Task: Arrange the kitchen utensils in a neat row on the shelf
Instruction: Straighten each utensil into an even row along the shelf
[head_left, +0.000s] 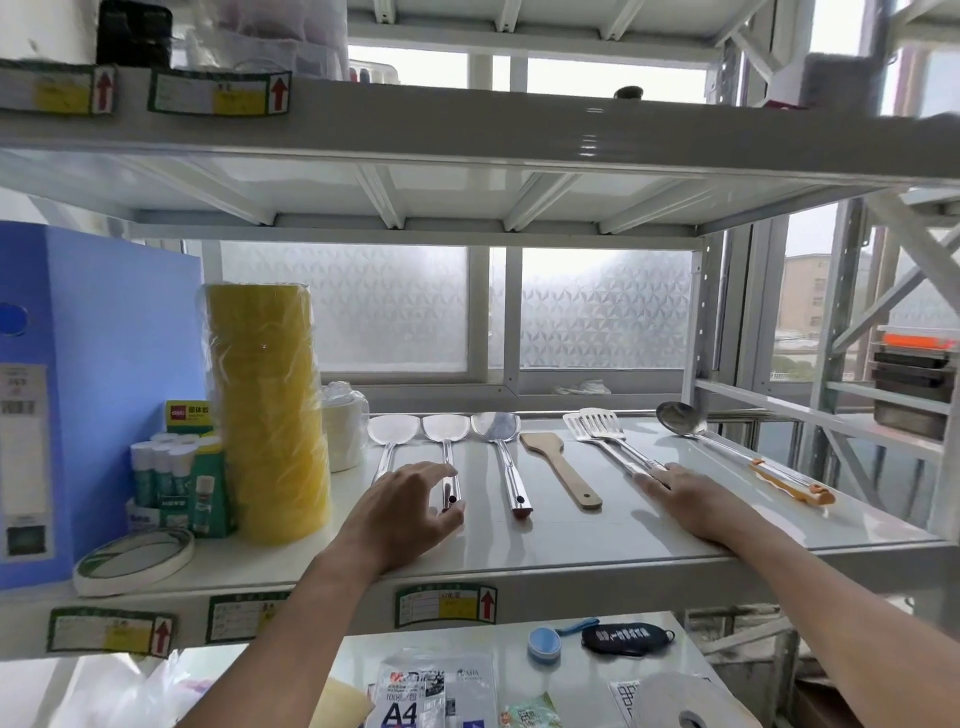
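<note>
Steel utensils already lie side by side on the shelf (519, 540). My left hand (410, 512) curls loosely at the second turner (445, 457), grasping nothing; my right hand (685, 499) rests flat on the slotted turners (608, 441), unclenched. I judge straightening them comes next, then the angled ladle (727, 441). No containers hold utensils.

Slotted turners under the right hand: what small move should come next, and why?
Probably swing the slotted turners with the right hand until parallel with the wooden spatula; they lie angled, while the spatulas further left run nearly straight.
</note>
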